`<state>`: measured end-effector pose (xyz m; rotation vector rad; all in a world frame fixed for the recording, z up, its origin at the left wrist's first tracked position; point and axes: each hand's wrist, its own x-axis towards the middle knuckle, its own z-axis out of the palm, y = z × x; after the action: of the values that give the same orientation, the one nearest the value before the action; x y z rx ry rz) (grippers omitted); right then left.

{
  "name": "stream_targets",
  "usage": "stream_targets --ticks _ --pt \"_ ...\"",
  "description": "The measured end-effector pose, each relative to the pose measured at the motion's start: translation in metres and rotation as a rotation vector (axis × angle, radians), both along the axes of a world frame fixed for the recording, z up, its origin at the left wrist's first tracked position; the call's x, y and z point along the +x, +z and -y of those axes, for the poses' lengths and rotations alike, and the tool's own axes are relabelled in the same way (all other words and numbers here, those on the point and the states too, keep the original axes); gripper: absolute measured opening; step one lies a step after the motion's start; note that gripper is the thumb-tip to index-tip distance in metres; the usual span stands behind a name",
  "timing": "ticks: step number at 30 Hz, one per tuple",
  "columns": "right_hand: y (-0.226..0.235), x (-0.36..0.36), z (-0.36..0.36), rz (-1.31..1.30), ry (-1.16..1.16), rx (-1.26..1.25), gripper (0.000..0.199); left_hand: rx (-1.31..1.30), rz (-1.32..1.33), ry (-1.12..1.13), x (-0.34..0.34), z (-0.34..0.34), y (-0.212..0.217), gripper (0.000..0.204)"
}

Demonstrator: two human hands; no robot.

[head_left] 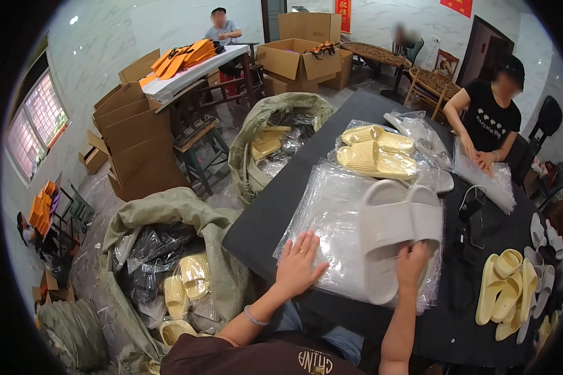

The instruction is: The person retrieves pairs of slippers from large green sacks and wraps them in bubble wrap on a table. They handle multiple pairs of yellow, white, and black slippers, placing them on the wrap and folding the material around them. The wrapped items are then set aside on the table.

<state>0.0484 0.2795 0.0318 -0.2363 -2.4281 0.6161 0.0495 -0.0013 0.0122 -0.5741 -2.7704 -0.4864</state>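
A pair of light grey slide slippers [385, 215] lies on a stack of clear plastic bags [328, 219] on the black table. My right hand [413, 262] is closed on the right-hand slipper, just below its strap; its fingertips are partly hidden. My left hand [299, 259] rests flat on the left edge of the bag stack, fingers spread, holding nothing. Beyond the bags sits a bagged pair of ribbed yellow slippers [376, 159], and next to it lie grey slippers in clear wrapping [422, 137].
Woven sacks [162, 209] holding bagged slippers stand left of the table [256, 231]. Loose yellow slippers [507, 290] and grey ones lie at the right, near a black stand [472, 215]. Across the table, a person [494, 112] handles another stack of plastic bags [485, 175].
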Motion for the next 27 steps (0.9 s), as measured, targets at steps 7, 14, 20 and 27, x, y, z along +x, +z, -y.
stream_targets --ticks 7,14,20,27 --pt "0.006 -0.007 0.038 0.297 0.227 0.110 0.027 -0.019 -0.033 0.005 0.000 0.001 -0.002 0.065" --pt "-0.014 -0.012 -0.030 0.262 -0.317 0.108 0.031 0.022 -0.024 0.003 -0.001 0.000 -0.001 0.064" --pt "0.001 -0.008 -0.037 0.241 -0.366 0.022 0.031 0.021 0.013 0.001 0.000 0.000 0.001 0.065" --pt "0.004 -0.007 0.051 0.175 0.163 0.096 0.025 -0.030 0.004 -0.013 -0.001 0.000 0.001 0.066"
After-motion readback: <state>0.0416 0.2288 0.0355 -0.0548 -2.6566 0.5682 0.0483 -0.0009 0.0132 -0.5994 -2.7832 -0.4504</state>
